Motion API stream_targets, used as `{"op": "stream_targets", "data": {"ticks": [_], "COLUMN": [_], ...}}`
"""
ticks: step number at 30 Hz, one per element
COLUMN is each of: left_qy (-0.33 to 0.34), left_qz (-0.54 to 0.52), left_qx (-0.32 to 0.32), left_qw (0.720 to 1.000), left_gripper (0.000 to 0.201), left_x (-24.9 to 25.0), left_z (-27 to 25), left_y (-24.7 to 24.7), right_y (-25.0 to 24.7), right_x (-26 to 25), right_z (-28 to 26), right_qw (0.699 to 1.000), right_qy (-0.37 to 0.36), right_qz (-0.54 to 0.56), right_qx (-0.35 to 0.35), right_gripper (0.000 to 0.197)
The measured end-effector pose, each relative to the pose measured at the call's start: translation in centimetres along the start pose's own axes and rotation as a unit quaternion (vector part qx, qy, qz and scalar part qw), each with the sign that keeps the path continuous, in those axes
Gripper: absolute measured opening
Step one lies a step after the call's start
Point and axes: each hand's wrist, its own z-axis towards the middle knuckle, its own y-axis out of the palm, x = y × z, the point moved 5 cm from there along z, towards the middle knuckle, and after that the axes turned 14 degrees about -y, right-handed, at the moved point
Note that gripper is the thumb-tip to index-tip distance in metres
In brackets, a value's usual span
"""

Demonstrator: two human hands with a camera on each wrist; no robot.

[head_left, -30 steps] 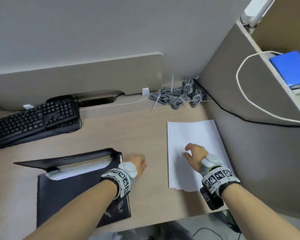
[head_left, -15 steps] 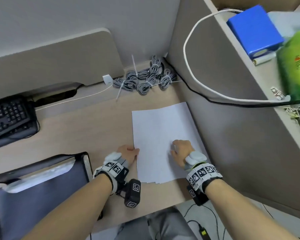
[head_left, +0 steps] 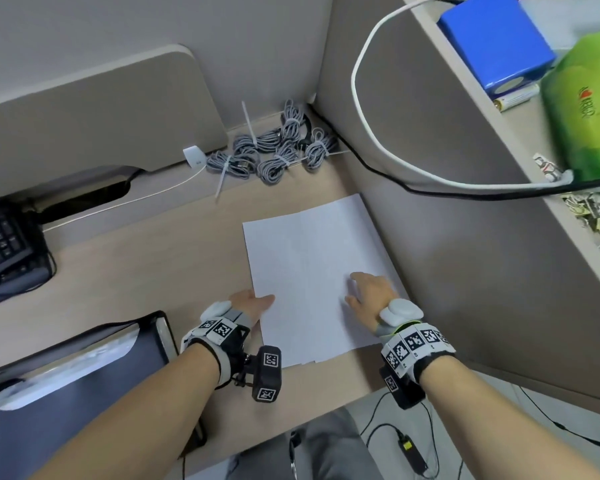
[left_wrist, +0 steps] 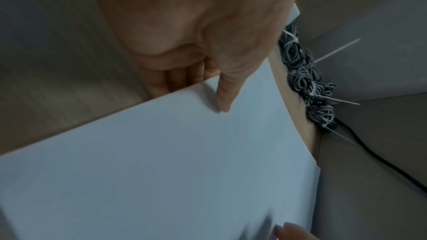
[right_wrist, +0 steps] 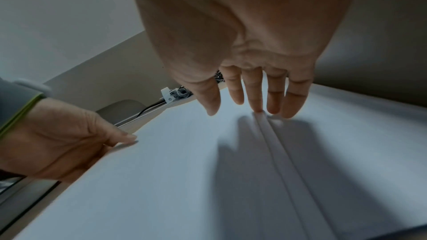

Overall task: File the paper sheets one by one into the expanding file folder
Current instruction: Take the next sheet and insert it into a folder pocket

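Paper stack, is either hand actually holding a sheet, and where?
The left hand pinches the top sheet at its left edge; the right hand only presses fingertips on top.

The tabletop (head_left: 125,271) is pale wood-grain laminate with a matt, smooth finish. On it near the right edge, the paper sheets (head_left: 309,258) are plain white and matt, the top one raised in a soft ridge. At the front left corner the expanding file folder (head_left: 84,393) looks like dark matt plastic. The braided cables (head_left: 274,150) in the back corner have a rough grey woven sheath, bound with smooth white plastic ties. The keyboard (head_left: 4,251) at the left edge is black matt plastic.
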Motion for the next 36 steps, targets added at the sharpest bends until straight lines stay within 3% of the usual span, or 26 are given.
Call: {"op": "stream_targets", "data": {"ticks": [5,9,12,15,17,20,22,25,29,32,36], "left_qy": [-0.009,-0.008,-0.025,-0.024,-0.027,-0.014,-0.003,-0.002,-0.002,0.005,0.007], "left_qz": [-0.029,-0.048,-0.039,0.001,0.021,0.019,0.012,0.010,-0.002,0.013,0.027], "left_qx": [-0.022,-0.033,-0.030,-0.003,0.025,0.017,0.001,-0.015,-0.008,0.010,0.044], "left_qw": [0.999,0.998,0.998,1.000,0.999,1.000,1.000,1.000,1.000,1.000,0.999], "left_gripper": [0.011,0.005,0.028,0.067,0.079,0.068,0.048,0.026,0.041,0.057,0.047], "left_x": [0.0,0.7,0.4,-1.6,-2.6,-1.4,0.6,1.5,0.3,-0.2,0.7], "left_z": [-0.1,-0.5,0.4,6.6,9.5,7.0,2.1,0.2,3.4,4.9,3.1], "left_y": [0.0,0.4,0.4,0.1,-0.5,-0.9,-0.6,0.1,0.7,0.5,-0.4], "right_y": [-0.9,-0.7,-0.2,0.2,-0.1,-1.0,-1.3,-1.2,-0.6,-0.8,-1.3], "right_x": [0.8,1.5,0.6,0.5,1.0,2.1,2.6,2.2,1.5,1.9,2.4], "right_z": [-0.4,-0.5,-0.2,0.1,0.2,0.0,0.1,0.5,0.9,1.1,1.2], "right_qw": [0.995,0.996,0.998,0.996,0.987,0.961,0.957,0.966,0.969,0.953,0.942], "right_qy": [0.043,0.056,0.036,0.052,0.076,0.128,0.152,0.145,0.138,0.168,0.189], "right_qz": [0.058,0.024,0.015,0.051,0.120,0.203,0.207,0.183,0.172,0.219,0.236], "right_qx": [0.071,0.060,0.044,0.043,0.072,0.134,0.132,0.114,0.108,0.127,0.144], "right_gripper": [0.046,0.039,0.038,0.042,0.047,0.047,0.048,0.048,0.047,0.040,0.031]}}
